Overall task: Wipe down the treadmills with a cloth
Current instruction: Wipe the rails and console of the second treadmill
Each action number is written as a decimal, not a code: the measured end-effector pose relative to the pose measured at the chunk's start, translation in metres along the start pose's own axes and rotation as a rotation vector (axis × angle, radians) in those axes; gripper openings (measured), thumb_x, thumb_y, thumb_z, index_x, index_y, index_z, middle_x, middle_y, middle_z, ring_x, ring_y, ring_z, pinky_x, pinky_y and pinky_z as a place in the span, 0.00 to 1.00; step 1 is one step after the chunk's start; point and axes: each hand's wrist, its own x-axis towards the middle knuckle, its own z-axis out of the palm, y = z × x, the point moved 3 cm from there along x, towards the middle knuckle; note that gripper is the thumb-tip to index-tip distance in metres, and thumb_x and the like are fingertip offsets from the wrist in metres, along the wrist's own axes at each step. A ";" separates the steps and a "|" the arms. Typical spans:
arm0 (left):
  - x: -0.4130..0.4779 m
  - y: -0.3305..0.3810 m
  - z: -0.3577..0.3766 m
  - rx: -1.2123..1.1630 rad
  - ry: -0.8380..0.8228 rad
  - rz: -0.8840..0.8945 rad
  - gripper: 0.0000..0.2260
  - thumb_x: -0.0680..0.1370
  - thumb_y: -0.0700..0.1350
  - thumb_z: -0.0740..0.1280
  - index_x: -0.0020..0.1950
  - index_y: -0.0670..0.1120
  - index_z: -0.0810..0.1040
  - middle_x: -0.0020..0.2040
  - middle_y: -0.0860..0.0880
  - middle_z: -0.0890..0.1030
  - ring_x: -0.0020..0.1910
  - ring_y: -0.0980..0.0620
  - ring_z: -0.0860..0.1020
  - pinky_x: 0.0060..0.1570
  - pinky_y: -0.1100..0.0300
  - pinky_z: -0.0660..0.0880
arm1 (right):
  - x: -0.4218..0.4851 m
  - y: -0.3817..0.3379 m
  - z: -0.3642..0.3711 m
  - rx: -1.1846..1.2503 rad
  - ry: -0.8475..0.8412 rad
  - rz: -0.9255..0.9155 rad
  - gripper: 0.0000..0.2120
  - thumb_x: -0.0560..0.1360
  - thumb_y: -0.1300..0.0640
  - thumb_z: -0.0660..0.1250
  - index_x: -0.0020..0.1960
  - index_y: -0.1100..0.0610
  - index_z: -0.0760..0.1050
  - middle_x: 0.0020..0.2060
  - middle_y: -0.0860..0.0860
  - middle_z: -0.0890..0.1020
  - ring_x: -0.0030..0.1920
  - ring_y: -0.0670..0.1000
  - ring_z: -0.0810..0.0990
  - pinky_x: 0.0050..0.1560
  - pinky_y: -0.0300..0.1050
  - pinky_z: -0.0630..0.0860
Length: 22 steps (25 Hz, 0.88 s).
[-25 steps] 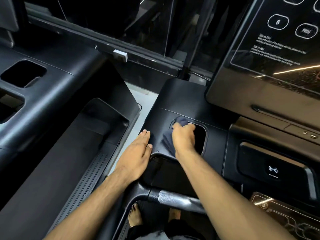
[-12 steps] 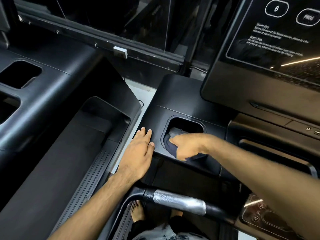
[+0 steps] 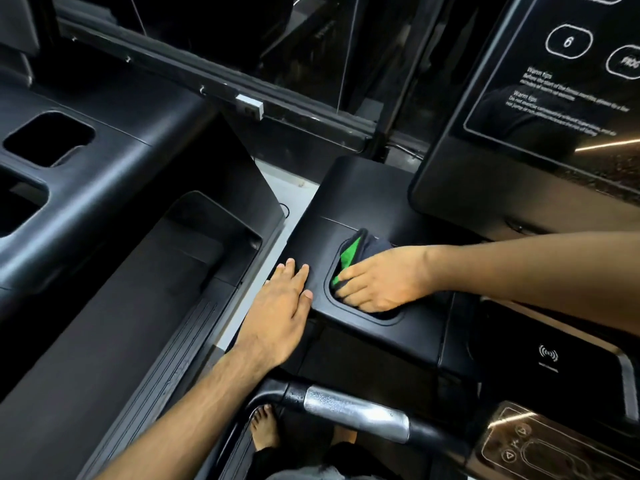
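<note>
Two hands are at work on the treadmill console, and only one has the cloth. On the right hand (image 3: 379, 284), the fingers (image 3: 349, 275) are curled and pressed down on a bunched cloth (image 3: 360, 249), pinning it inside the cup-holder recess (image 3: 381, 320) at the left end of the console (image 3: 346, 188). The left hand (image 3: 280, 306) lies flat and spread on the console's top just left of the recess, fingers (image 3: 289, 271) extended, gripping nothing; it looks like a brace.

As for the cloth, it is dark navy on the outside with a bright green face showing at its left fold, crumpled rather than folded neatly, and it bulges over the far rim of the recess while the rest sits down in the hollow under the hand.

By my reading, the step in hand is wiping out this recess. The next move calls for sweeping the cloth around the walls and near corner, then lifting it out to cover the flat top and the glossy display panel (image 3: 540, 109) to the right. Further left, a second treadmill (image 3: 104, 161) has its own recesses, which look yet to be done.
</note>
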 end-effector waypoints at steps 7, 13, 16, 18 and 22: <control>0.002 -0.005 -0.003 -0.042 0.044 0.013 0.22 0.84 0.49 0.53 0.78 0.48 0.60 0.78 0.50 0.59 0.78 0.56 0.53 0.74 0.65 0.47 | 0.013 -0.004 0.024 0.136 -0.636 0.118 0.31 0.84 0.56 0.50 0.80 0.52 0.35 0.80 0.46 0.38 0.80 0.46 0.39 0.77 0.50 0.37; 0.002 -0.006 -0.005 -0.020 -0.003 0.020 0.23 0.84 0.50 0.52 0.79 0.49 0.57 0.79 0.50 0.56 0.78 0.56 0.51 0.74 0.65 0.45 | 0.047 -0.009 0.038 0.519 -1.005 0.517 0.27 0.81 0.44 0.59 0.78 0.51 0.63 0.78 0.47 0.62 0.76 0.53 0.62 0.74 0.53 0.57; 0.000 -0.005 -0.007 0.006 -0.033 0.034 0.23 0.84 0.50 0.51 0.79 0.49 0.56 0.80 0.49 0.53 0.78 0.55 0.49 0.72 0.67 0.42 | 0.048 -0.003 0.009 0.710 -1.092 0.374 0.18 0.77 0.57 0.65 0.66 0.60 0.77 0.63 0.56 0.79 0.61 0.57 0.78 0.54 0.48 0.74; 0.000 -0.005 -0.007 0.017 -0.047 0.041 0.23 0.84 0.50 0.51 0.79 0.48 0.56 0.80 0.49 0.52 0.79 0.54 0.49 0.72 0.67 0.41 | 0.048 0.008 -0.012 0.846 -1.018 0.299 0.14 0.70 0.66 0.68 0.55 0.66 0.82 0.45 0.59 0.83 0.45 0.56 0.80 0.42 0.44 0.75; 0.001 -0.007 -0.006 0.021 -0.045 0.053 0.23 0.84 0.49 0.52 0.79 0.48 0.56 0.80 0.48 0.53 0.79 0.54 0.49 0.72 0.66 0.42 | 0.023 0.014 -0.021 1.691 -0.656 0.909 0.07 0.67 0.69 0.68 0.45 0.66 0.79 0.30 0.61 0.76 0.27 0.54 0.74 0.25 0.39 0.72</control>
